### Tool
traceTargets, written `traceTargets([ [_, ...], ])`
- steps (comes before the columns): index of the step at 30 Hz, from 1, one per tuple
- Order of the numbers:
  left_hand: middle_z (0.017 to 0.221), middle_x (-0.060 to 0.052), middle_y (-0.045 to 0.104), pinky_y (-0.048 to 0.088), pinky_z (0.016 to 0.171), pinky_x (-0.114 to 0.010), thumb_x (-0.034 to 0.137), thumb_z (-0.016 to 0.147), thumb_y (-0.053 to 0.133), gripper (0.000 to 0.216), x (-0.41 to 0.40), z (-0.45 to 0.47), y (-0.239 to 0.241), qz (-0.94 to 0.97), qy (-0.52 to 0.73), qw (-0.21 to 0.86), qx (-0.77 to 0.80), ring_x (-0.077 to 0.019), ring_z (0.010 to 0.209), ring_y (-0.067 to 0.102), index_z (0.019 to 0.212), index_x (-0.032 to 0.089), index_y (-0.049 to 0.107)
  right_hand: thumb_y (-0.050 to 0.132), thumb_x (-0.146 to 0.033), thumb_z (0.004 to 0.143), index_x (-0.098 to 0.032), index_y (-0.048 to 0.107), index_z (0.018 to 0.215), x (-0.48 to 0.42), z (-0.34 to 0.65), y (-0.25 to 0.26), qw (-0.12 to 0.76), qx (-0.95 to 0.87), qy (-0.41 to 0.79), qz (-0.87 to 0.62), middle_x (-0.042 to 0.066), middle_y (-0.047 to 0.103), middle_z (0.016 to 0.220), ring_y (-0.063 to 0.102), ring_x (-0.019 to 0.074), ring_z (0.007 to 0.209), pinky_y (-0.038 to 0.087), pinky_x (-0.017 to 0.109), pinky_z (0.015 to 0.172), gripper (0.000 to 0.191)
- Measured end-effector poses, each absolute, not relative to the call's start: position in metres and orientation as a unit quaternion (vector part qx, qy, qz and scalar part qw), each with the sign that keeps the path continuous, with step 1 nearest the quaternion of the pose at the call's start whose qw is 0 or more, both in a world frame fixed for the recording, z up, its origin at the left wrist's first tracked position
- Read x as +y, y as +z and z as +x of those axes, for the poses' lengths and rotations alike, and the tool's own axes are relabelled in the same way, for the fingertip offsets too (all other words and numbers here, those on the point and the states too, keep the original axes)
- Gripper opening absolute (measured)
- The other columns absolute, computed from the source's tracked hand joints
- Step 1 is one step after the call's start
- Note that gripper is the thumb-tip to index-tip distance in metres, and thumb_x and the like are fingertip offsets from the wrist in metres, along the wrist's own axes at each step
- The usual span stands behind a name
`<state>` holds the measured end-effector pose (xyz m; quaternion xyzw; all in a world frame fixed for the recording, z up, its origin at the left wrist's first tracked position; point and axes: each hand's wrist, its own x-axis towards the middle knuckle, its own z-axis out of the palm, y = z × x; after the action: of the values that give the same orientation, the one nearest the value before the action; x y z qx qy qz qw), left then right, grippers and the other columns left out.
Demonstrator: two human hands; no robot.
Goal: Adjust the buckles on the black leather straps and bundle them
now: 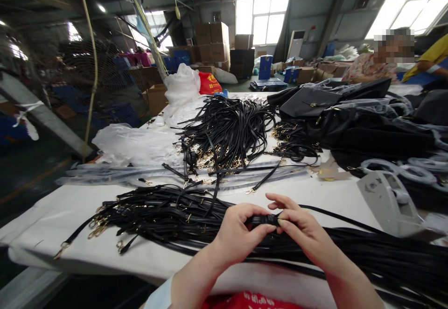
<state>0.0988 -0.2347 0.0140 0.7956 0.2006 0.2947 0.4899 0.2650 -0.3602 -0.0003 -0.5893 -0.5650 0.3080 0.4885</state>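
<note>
Both hands meet over a long heap of black straps (168, 211) lying along the near side of the table. My left hand (241, 227) is closed around a black strap (263, 220), thumb along its near side. The fingertips of my right hand (297, 222) pinch the same strap at its right end, with the index finger raised. One length of strap runs off to the right behind my right hand. Gold-coloured clasps (98, 227) hang at the heap's left end. Whatever detail lies under my fingertips is hidden.
A larger pile of black straps with gold clasps (231, 131) lies farther back. Black bags (350, 108) are stacked at right, near a white tape dispenser (385, 201). Clear plastic (136, 143) lies at left. A person (371, 66) is at the far right.
</note>
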Motion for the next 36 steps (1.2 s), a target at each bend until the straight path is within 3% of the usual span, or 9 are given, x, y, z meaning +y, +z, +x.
traceTargets([
  [5,0.085,-0.003,0.078,0.051,0.073,-0.026,0.022,0.074,0.081,0.016,-0.237,0.100,0.010,0.810,0.292,0.477,0.177,-0.0174,0.077,0.072,0.089,0.018,0.077,0.048,-0.033,0.102,-0.023,0.064,0.082,-0.363,0.265,-0.004,0.481,-0.572,0.314,-0.586,0.005,0.046,0.150,0.048,0.0244,0.132,0.038,0.042,0.110,0.028],
  [10,0.080,-0.003,0.078,0.051,0.067,-0.023,0.018,0.074,0.080,0.015,-0.242,0.102,0.010,0.803,0.327,0.473,0.156,-0.0155,0.070,0.070,0.089,0.018,0.077,0.048,-0.032,0.102,-0.023,0.065,0.083,-0.365,0.263,-0.008,0.525,-0.575,0.304,-0.548,0.004,0.044,0.152,0.048,0.0238,0.132,0.039,0.040,0.110,0.027],
  [14,0.080,-0.002,0.078,0.051,0.067,-0.021,0.016,0.075,0.080,0.014,-0.244,0.102,0.007,0.786,0.363,0.480,0.142,-0.0142,0.070,0.070,0.089,0.018,0.077,0.046,-0.031,0.103,-0.023,0.065,0.085,-0.365,0.261,-0.002,0.504,-0.581,0.290,-0.570,0.004,0.043,0.152,0.045,0.0233,0.135,0.037,0.040,0.112,0.027],
  [23,0.077,-0.004,0.076,0.050,0.065,-0.024,0.026,0.074,0.083,0.017,-0.237,0.102,0.008,0.814,0.331,0.459,0.128,-0.0154,0.067,0.068,0.089,0.018,0.077,0.045,-0.032,0.102,-0.022,0.065,0.085,-0.365,0.257,-0.003,0.480,-0.581,0.263,-0.603,0.009,0.051,0.143,0.047,0.0239,0.135,0.041,0.038,0.110,0.029],
  [28,0.083,-0.004,0.078,0.052,0.070,-0.025,0.023,0.075,0.081,0.017,-0.244,0.103,0.002,0.817,0.318,0.462,0.131,-0.0165,0.073,0.070,0.091,0.019,0.076,0.045,-0.031,0.102,-0.022,0.067,0.087,-0.370,0.258,0.000,0.455,-0.608,0.254,-0.599,0.009,0.052,0.145,0.043,0.0264,0.139,0.031,0.044,0.118,0.028],
  [32,0.084,-0.004,0.078,0.053,0.072,-0.025,0.022,0.077,0.079,0.015,-0.247,0.102,0.002,0.795,0.341,0.482,0.139,-0.0164,0.074,0.070,0.092,0.019,0.076,0.046,-0.034,0.101,-0.022,0.065,0.082,-0.367,0.259,0.010,0.424,-0.587,0.267,-0.635,0.010,0.054,0.140,0.048,0.0261,0.133,0.037,0.043,0.111,0.029],
  [36,0.084,-0.004,0.078,0.053,0.072,-0.024,0.022,0.077,0.079,0.015,-0.247,0.101,0.005,0.780,0.351,0.497,0.150,-0.0163,0.075,0.070,0.091,0.018,0.076,0.057,-0.037,0.096,-0.021,0.061,0.079,-0.363,0.261,0.008,0.468,-0.537,0.261,-0.651,0.010,0.060,0.128,0.055,0.0256,0.121,0.041,0.041,0.105,0.024],
])
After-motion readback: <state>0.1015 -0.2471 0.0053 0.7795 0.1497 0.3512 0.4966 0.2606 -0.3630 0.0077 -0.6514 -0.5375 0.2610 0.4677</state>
